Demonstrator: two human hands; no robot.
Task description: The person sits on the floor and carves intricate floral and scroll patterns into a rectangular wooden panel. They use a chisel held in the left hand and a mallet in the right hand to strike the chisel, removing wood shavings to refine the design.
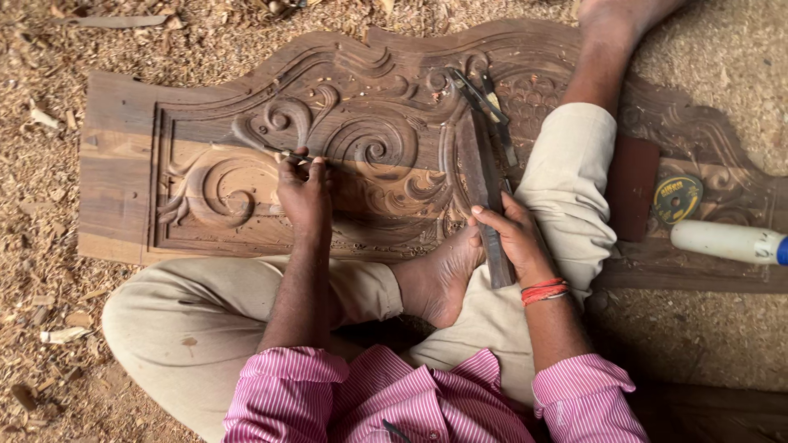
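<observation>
A large carved wooden panel (123,164) with scrolls and leaves lies flat on the ground in front of me. My left hand (304,193) is closed on a small chisel (283,153) whose tip rests on a scroll near the panel's middle. My right hand (513,238) grips a long dark wooden mallet bar (480,176) that lies across the panel beside my knee. Two more chisels (488,102) lie on the carving above the bar. I sit cross-legged with one bare foot (439,279) against the panel's near edge.
Wood shavings and sawdust (41,328) cover the ground around the panel. At the right lie a dark reddish block (630,187), a round cutting disc (677,198) and a white cylindrical bottle (726,242). My other leg stretches over the panel's top right.
</observation>
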